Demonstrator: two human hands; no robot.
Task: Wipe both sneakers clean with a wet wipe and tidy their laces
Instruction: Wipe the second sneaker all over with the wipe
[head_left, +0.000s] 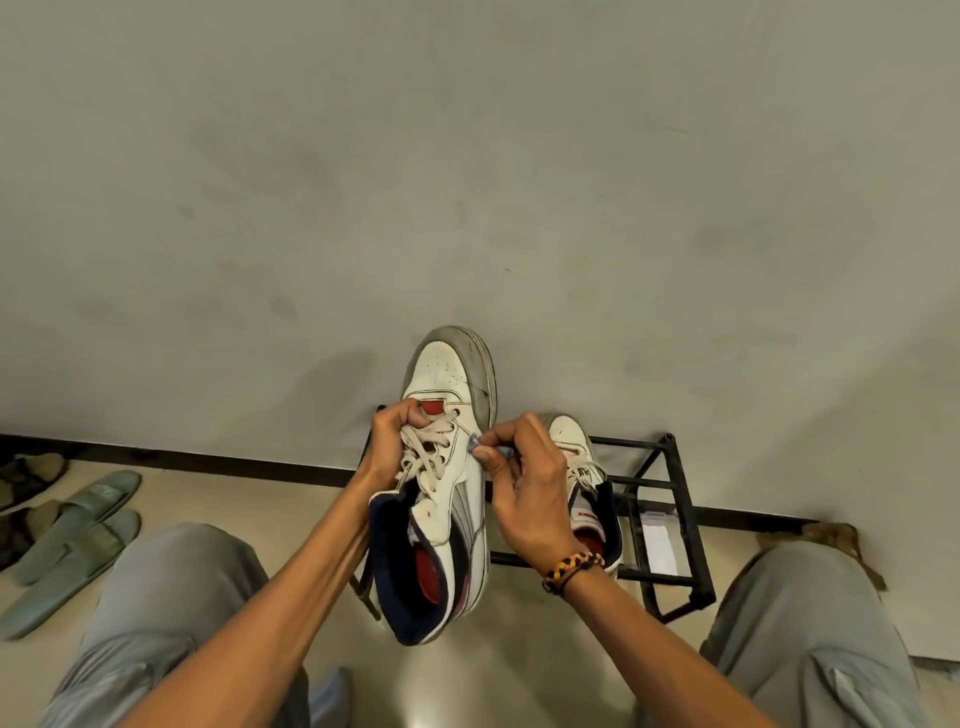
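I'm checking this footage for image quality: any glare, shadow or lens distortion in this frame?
Head view: wide-angle bending curves the dark baseboard and stretches the knees at the edges; a bright glare patch sits on the floor at bottom centre; the held sneaker casts a soft shadow on the wall; both hands look sharp.

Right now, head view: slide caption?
Left hand grips white sneaker; right hand pinches small wipe against its side.

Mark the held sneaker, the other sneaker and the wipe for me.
Held sneaker (451, 371): head view, on its white toe cap.
Other sneaker (569, 434): head view, on its toe, on the black rack.
Wipe (475, 443): head view, on the small wad pinched by the right fingertips.
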